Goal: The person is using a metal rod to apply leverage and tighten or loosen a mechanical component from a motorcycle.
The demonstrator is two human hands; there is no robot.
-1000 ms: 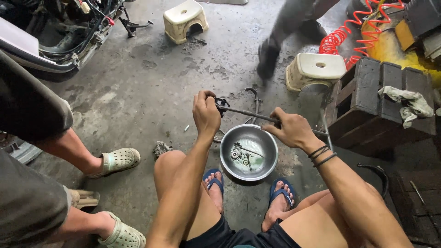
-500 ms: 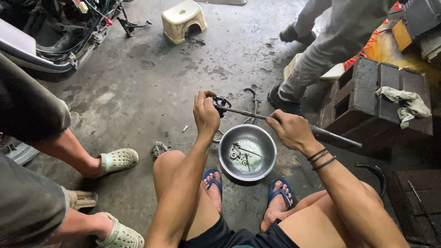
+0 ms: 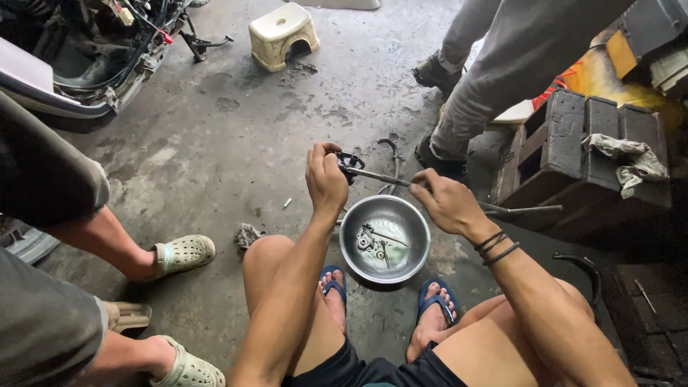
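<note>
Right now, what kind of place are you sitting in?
Probably a motorbike repair shop: a stripped scooter stands on the stained concrete floor, and a steel bowl of small metal parts sits between my feet.

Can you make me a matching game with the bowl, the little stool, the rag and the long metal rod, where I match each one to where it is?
Things:
1. metal bowl
2. small stool
3. rag
4. long metal rod

Places:
A. lying on top of the dark blocks
B. held in both hands, left hand and right hand
C. on the floor between the blue sandals
D. far off, near the motorbike

Pairs: 1-C, 2-D, 3-A, 4-B
</note>
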